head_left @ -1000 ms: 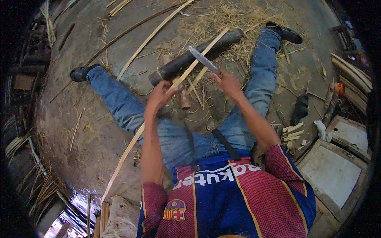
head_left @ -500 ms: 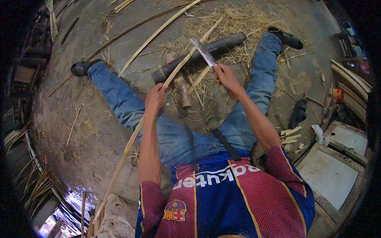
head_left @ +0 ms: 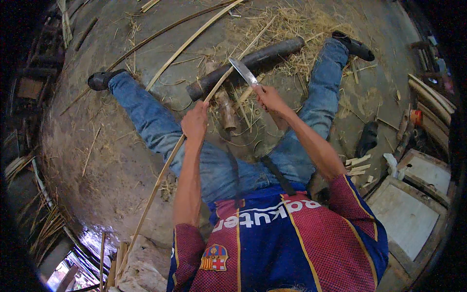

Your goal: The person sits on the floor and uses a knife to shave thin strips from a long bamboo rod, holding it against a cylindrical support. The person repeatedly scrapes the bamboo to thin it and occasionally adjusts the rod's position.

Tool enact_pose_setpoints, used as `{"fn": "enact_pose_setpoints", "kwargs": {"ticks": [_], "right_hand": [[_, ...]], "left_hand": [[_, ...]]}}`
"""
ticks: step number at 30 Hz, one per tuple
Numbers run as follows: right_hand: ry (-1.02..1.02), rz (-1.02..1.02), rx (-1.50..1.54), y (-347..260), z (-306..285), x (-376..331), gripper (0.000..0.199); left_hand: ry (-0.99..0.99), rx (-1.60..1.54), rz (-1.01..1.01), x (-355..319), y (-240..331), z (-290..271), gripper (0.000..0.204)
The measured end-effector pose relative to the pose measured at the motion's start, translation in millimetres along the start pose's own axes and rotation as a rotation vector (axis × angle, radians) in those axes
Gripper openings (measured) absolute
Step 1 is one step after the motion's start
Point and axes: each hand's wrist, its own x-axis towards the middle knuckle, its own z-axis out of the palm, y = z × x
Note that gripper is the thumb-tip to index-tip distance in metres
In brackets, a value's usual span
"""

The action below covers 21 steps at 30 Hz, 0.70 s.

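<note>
A long pale strip (head_left: 218, 86) is clenched in the left hand (head_left: 195, 121); it is laid across a dark log (head_left: 275, 54), and its tail is carried down past the left forearm. A knife (head_left: 244, 72) is gripped by its handle in the right hand (head_left: 268, 99). Compared with half a second ago, the blade has been drawn lower along the strip, nearer the left hand. A stretch closer to the grip thus seems to be worked; whether wood is being cut cannot be told.
</note>
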Motion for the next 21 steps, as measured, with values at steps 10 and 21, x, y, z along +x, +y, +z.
{"fn": "enact_pose_setpoints", "kwargs": {"ticks": [10,21], "right_hand": [[-0.302,0.085,-0.023,15,5,-15,0.063],[-0.173,-0.021,-0.246,3,29,-19,0.06]], "left_hand": [[-0.049,-0.079,-0.055,-4,-1,-6,0.038],[-0.034,-0.05,-0.033,-8,-3,-6,0.038]]}}
